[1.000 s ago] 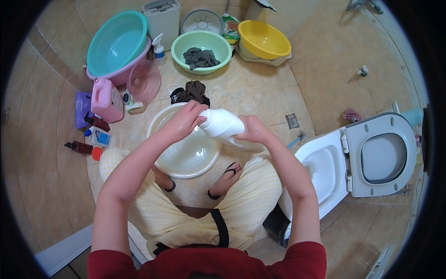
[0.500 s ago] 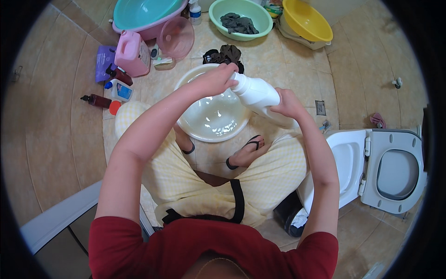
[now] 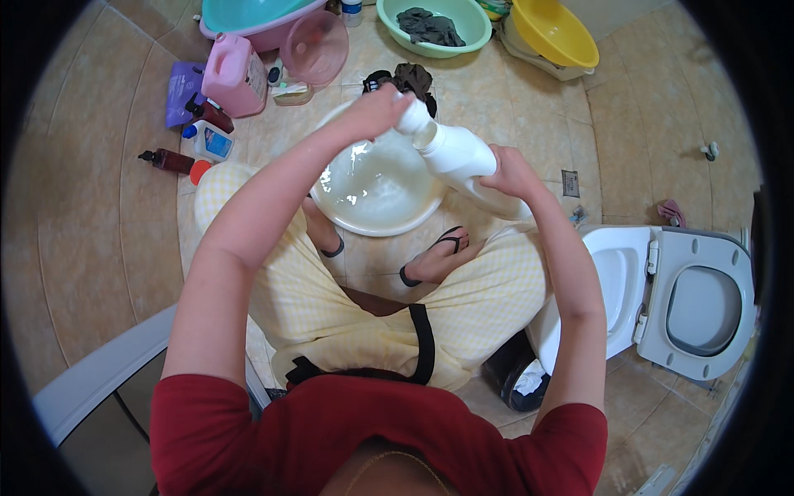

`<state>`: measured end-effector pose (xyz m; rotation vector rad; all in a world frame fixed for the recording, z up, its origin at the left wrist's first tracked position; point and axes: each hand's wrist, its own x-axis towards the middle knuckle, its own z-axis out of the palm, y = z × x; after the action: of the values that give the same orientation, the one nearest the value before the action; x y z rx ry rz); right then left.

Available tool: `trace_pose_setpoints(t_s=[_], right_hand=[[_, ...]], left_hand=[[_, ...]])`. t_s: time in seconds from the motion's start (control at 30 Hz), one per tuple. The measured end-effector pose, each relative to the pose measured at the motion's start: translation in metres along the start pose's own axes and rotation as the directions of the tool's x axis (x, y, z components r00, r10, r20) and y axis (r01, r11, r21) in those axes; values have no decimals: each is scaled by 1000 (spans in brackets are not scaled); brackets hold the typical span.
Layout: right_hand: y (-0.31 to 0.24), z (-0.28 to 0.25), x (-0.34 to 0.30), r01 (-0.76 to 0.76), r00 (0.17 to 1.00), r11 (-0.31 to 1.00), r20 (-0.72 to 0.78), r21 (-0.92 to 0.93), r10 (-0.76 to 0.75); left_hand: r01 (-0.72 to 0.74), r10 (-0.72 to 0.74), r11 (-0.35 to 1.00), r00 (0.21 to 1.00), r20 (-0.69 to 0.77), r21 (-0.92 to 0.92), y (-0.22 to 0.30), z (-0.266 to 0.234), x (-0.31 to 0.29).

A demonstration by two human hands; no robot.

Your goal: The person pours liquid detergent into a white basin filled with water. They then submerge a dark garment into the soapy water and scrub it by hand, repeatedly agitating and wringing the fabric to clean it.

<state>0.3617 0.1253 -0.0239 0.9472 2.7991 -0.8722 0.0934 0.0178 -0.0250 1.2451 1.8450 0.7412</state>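
My right hand is wrapped round the body of a large white bottle, which lies tilted with its neck pointing up and left over the basin's right rim. My left hand grips a white cap, now just off the bottle's open mouth. Under both hands stands a white basin of cloudy water. Dark wet clothes lie on the floor behind it.
A green basin with grey cloth and a yellow basin stand at the back. On the left are a pink jug, a purple pouch and several bottles. A toilet and black bin are at my right.
My left hand has moved a little up and left with the cap, which has come off the bottle's neck. My right hand still holds the bottle in nearly the same place.
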Motion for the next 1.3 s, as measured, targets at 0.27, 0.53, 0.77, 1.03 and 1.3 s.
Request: trace_pose_setpoints(t_s=[0.27, 0.53, 0.77, 1.03, 1.3], right_hand=[[7, 13, 7, -27, 994, 986, 104, -165, 45], [7, 17, 11, -50, 972, 959, 207, -278, 110], [6, 21, 14, -47, 977, 953, 185, -298, 106], [10, 28, 19, -35, 976, 953, 197, -301, 98], [6, 27, 24, -66, 951, 923, 255, -380, 173]], left_hand=[[94, -92, 995, 994, -66, 30, -44, -48, 2], [67, -65, 997, 996, -54, 31, -60, -65, -14], [59, -54, 998, 989, -136, 31, -63, -60, -12], [60, -52, 996, 992, -117, 68, -62, -61, -14], [64, -53, 994, 991, -122, 88, -59, -61, -16]])
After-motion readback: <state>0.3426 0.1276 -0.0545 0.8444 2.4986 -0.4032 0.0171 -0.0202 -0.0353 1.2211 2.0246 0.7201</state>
